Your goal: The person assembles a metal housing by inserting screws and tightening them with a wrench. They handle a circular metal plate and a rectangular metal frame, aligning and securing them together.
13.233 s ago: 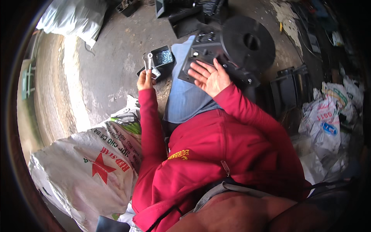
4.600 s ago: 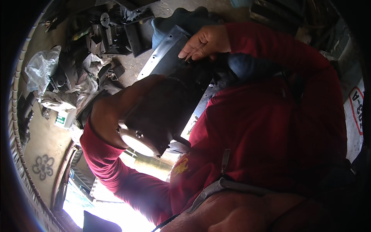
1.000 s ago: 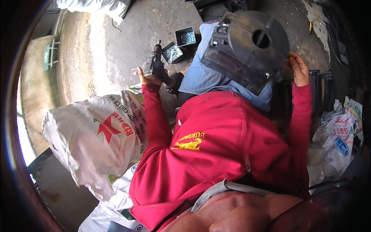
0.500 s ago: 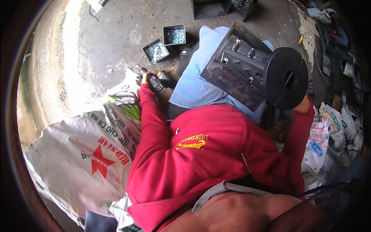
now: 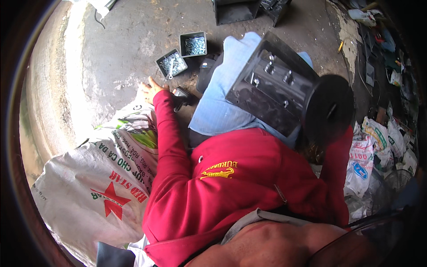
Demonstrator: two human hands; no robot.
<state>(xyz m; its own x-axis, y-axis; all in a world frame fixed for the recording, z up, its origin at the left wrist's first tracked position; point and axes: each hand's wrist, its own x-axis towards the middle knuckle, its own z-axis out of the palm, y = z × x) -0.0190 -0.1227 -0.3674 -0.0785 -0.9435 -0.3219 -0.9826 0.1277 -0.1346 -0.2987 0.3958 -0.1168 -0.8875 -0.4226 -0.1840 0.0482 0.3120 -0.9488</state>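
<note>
My left hand (image 5: 152, 90) is empty with its fingers spread, just above the floor at the top of the white sack (image 5: 93, 187). A black power tool (image 5: 181, 98), possibly a cordless drill, lies right beside that wrist. Across my jeans-clad legs (image 5: 222, 102) rests a black metal bracket (image 5: 271, 80) with several shiny bolts standing in it. A round black disc (image 5: 329, 107) with a slot sits at its right end and looks blurred. My right sleeve runs up behind the disc, which hides my right hand and its fingers.
Two dark bins (image 5: 193, 44) of small screws or bolts stand on the floor ahead, the nearer with a wrench (image 5: 171, 69) on top. Black metal parts (image 5: 235, 11) lie at the far edge. Plastic bags and a fan guard (image 5: 397, 180) crowd the right side.
My left hand has let go of the black power tool and moved left, its fingers now spread. The disc has tilted slightly and blurred, and my right hand has gone out of sight behind it.
</note>
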